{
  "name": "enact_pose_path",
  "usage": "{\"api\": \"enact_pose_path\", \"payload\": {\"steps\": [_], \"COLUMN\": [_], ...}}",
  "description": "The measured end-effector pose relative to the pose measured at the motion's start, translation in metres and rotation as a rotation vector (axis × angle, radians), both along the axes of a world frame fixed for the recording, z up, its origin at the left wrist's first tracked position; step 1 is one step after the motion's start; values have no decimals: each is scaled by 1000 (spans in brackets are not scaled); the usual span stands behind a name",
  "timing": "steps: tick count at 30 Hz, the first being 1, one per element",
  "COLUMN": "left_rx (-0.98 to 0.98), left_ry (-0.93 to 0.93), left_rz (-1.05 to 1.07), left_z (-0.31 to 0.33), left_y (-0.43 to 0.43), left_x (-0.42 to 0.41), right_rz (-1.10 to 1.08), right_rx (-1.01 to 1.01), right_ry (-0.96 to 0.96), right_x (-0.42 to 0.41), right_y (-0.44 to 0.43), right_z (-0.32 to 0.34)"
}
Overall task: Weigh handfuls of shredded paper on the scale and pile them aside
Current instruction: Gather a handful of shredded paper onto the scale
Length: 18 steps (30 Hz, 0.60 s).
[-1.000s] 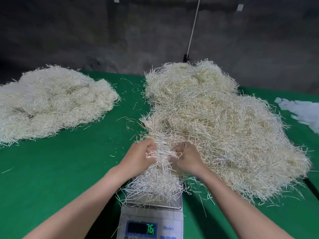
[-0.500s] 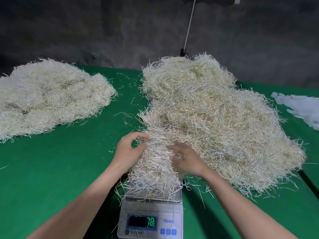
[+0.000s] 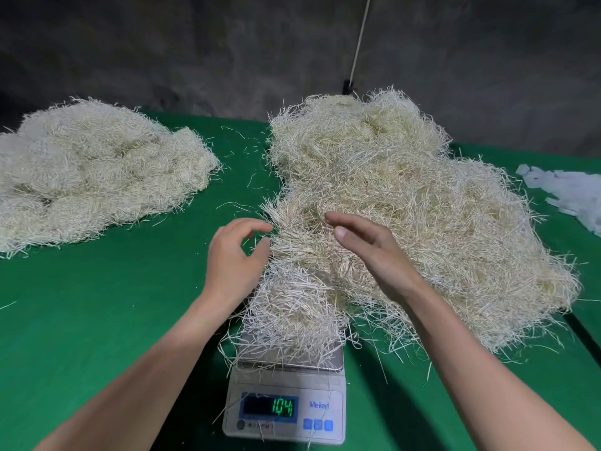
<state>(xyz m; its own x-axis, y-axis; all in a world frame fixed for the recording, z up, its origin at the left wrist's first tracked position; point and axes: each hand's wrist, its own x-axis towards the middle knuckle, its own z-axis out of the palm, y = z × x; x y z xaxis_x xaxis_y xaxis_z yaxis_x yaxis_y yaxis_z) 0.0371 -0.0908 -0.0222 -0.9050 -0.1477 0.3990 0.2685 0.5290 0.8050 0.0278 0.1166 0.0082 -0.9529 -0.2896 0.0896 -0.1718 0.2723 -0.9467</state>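
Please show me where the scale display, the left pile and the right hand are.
scale display [image 3: 270,407], head view, on the middle of the screen.
left pile [image 3: 97,174], head view, on its middle.
right hand [image 3: 367,252], head view, on the back of the hand.

Dark mottled grey wall [image 3: 162,43], green-covered table [image 3: 97,320], thin pale rod [image 3: 360,40], perhaps a cable

scale [image 3: 286,415]: 1 | shredded paper piles [image 3: 97,177]: 2 | weighed handful [image 3: 292,314]: 1 | hands [image 3: 234,255]: 2 | white scrap heap [image 3: 566,193]: 1
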Motion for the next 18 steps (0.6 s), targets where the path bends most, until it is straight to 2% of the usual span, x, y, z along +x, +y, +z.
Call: {"api": "enact_pose_path", "payload": {"steps": [4, 13, 18], "left_rx": [22, 59, 52], "left_ry": [-11, -31, -27], "left_rz": [-19, -14, -22], "left_z": [1, 5, 5], "left_y": [2, 4, 7], "left_x": [0, 1, 0], "right_rz": [-3, -85, -56], "right_rx": [182, 101, 155], "right_ry": [71, 181, 180], "right_x": [5, 2, 2], "right_y": [-2, 2, 1], "right_z": [2, 8, 2]}}
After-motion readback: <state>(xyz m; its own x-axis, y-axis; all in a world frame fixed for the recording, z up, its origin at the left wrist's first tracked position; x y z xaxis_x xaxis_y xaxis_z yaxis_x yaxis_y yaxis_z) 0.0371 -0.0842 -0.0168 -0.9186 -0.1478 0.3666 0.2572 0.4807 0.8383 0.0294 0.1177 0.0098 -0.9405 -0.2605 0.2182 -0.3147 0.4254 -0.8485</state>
